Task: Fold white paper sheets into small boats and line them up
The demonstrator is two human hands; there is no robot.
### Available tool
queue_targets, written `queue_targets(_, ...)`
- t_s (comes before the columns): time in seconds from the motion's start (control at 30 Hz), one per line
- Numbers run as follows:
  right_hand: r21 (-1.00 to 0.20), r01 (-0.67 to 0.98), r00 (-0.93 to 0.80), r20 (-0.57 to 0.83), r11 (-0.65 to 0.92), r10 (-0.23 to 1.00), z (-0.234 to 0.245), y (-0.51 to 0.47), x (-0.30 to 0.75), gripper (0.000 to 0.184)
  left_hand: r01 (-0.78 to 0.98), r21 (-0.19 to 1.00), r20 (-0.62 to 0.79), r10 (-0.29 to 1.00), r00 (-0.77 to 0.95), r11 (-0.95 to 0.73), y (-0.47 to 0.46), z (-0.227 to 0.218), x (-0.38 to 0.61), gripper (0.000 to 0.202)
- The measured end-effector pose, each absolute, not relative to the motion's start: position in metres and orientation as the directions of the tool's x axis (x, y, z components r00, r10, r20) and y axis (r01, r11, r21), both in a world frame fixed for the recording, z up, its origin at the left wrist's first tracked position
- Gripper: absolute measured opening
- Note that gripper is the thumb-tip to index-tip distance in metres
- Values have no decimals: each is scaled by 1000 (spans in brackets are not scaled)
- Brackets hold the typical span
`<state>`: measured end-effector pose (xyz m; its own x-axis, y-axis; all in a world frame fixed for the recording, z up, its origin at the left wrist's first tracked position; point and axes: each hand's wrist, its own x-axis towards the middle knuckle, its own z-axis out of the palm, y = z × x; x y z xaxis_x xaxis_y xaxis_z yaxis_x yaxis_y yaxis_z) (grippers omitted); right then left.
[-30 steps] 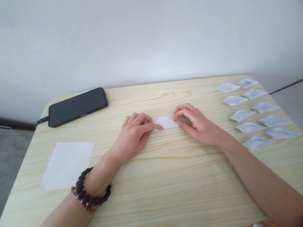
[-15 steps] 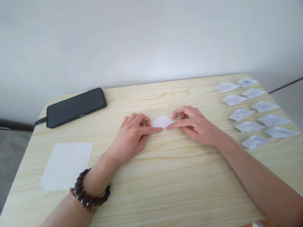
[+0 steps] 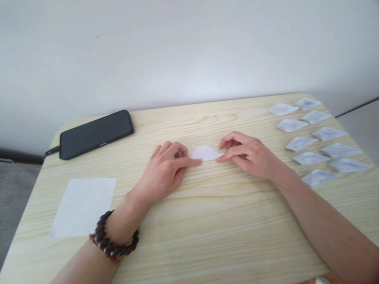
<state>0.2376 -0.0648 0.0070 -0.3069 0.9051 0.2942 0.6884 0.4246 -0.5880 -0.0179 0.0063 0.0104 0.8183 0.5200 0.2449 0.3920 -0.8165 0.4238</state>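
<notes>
A small piece of folded white paper [image 3: 205, 152] lies on the table between my two hands, its top edge narrower than its bottom one. My left hand [image 3: 166, 167] pins its left end, index finger stretched along the lower edge and the other fingers curled. At the right corner, the index finger and thumb of my right hand [image 3: 248, 155] close on the paper's tip. Both ends of the paper are partly hidden under the fingers. A dark beaded bracelet [image 3: 108, 240] circles my left wrist.
Several folded paper boats [image 3: 310, 158] stand in two columns on the right of the wooden table [image 3: 207, 228]. A flat white paper sheet [image 3: 84, 205] lies at the left, partly behind my left wrist. Farther back is a black phone [image 3: 96, 135] with a cable plugged in.
My right hand has slid a little to the right along the paper's lower edge, from near its middle to its right corner. My left hand stays in about the same place.
</notes>
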Motion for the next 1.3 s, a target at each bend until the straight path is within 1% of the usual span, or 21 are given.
queue_targets(0.13, -576, 676, -324, 329, 461, 887, 7, -68, 236, 35, 396, 414, 248, 520, 817, -820, 6, 11, -18, 36)
queue_targets(0.27, -501, 710, -391, 304, 495, 869, 6, -69, 233, 36, 396, 410, 256, 520, 815, -822, 5, 9, -18, 34)
queue_targets(0.37, -475, 711, -408, 322, 519, 854, 5, -68, 232, 35, 387, 405, 277, 515, 811, -828, 6, 7, -19, 34)
queue_targets(0.5, -477, 691, -408, 363, 543, 838, 5, -67, 234, 30, 376, 399, 300, 507, 808, -836, 6, 5, -19, 33)
queue_targets(0.67, -522, 688, -372, 343, 504, 863, 9, -67, 237, 26, 375, 378, 313, 498, 809, -847, 8, 5, -19, 35)
queue_targets(0.83, -513, 693, -364, 358, 507, 860, 12, -65, 240, 25, 366, 365, 323, 485, 812, -856, 9, 3, -21, 35)
queue_targets(1.03, -503, 711, -330, 378, 491, 865, 13, -67, 248, 28, 374, 387, 327, 505, 799, -843, 10, 4, -22, 34)
queue_targets(1.2, -495, 710, -301, 430, 501, 851, 8, -68, 245, 21, 361, 402, 336, 503, 797, -841, 10, 4, -23, 35)
queue_targets(1.3, -502, 708, -311, 410, 497, 857, 6, -67, 237, 17, 352, 410, 331, 497, 802, -841, 9, 6, -22, 30)
